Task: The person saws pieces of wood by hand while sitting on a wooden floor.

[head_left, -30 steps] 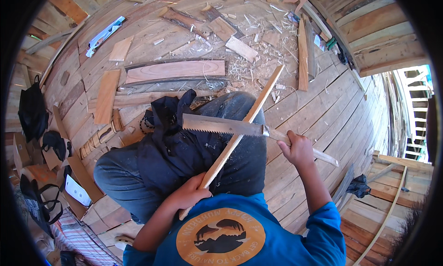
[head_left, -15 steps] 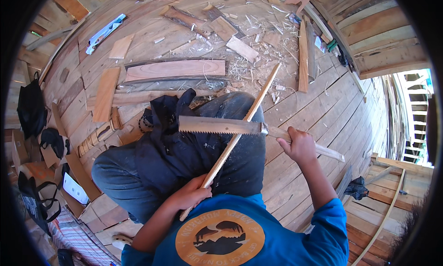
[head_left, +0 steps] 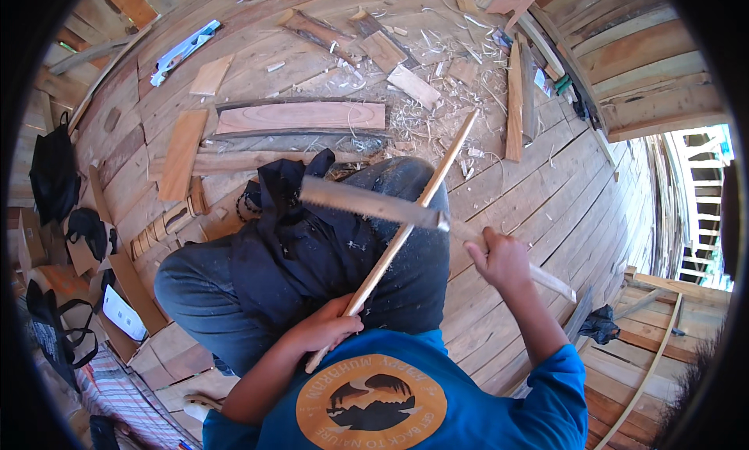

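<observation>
— plank floor (head_left: 507, 208) all round, littered ahead with wood shavings (head_left: 427, 116) and offcuts (head_left: 413, 86). and the 2 grips?

— both occupied. left grip (head_left: 328, 325) closed round the slim wooden strip (head_left: 382, 264), close to its lower end; right grip (head_left: 503, 261) wrapped round the handle (head_left: 555, 284) of a hand saw (head_left: 382, 208).

— and the strip's position?

— slanting up and away from the left grip, over the right thigh in dark jeans (head_left: 421, 282), with the saw crossing near the middle. blade (head_left: 343, 196) blurred; contact with the strip hard to tell.

— likely handling?

— light and fairly stiff by the look, probably a little springy over such a length, perhaps splintery along the edges. best held near that lower end, well clear of the saw.

— and the saw?

— probably light too, with a thin blade, likely to bend if twisted. best held firmly round the pale straight handle, behind the metal collar (head_left: 444, 221), well away from the toothed lower edge.
</observation>
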The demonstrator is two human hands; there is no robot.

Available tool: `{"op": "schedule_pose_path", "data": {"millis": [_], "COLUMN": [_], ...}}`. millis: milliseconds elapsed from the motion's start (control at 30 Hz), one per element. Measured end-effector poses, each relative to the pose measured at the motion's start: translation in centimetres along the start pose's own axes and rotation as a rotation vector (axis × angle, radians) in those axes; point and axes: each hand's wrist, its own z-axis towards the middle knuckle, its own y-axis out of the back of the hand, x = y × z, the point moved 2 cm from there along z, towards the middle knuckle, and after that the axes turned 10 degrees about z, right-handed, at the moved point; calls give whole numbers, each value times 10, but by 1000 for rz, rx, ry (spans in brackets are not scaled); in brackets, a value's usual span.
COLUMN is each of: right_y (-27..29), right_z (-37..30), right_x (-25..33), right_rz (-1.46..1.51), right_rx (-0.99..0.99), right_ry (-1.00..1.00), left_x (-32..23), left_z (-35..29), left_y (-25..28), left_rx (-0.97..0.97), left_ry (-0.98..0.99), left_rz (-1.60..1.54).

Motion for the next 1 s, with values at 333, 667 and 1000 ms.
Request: {"op": "schedule_pose_path", "data": {"millis": [333,667,1000], "right_y": [5,-4,0], "right_z": [13,9,9], "right_x": [-27,6,19], "right_rz": [-23,7,12], "right_rx": [-91,-22,25], "right_ry": [27,45,76], "left_x": [7,6,13], "left_z": [2,-2,6], "left_y": [0,-1,1], "left_rx": [-16,-59,-5], "left_ry": [21,9,1], "left_rz": [-14,55,-19]}}
